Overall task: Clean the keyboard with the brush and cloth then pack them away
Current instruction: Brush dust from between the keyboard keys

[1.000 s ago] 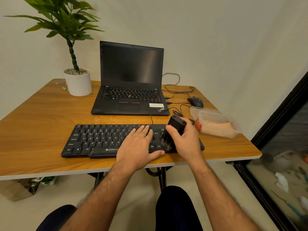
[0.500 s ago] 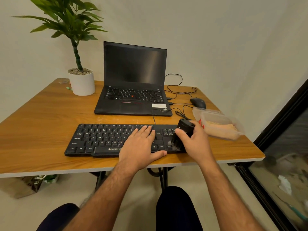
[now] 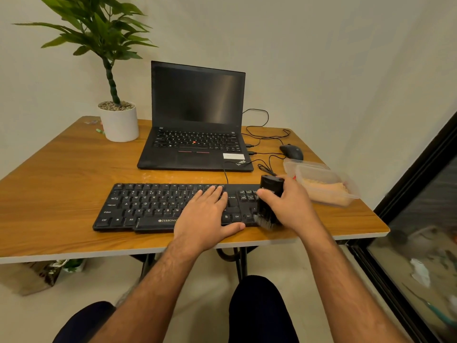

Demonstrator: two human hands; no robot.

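The keyboard [image 3: 173, 206] lies along the near edge of the wooden table [image 3: 61, 174], in front of the open laptop [image 3: 197, 125]. The left hand [image 3: 205, 216] rests flat on its right-middle keys, fingers straight and close together, thumb at the front edge. The right hand [image 3: 291, 206] grips the black brush [image 3: 270, 199] upright, fingers curled round its body, bristles down on the keyboard's right end. A clear plastic container [image 3: 324, 184] sits just beside that hand, a mouse [image 3: 291, 151] behind it.
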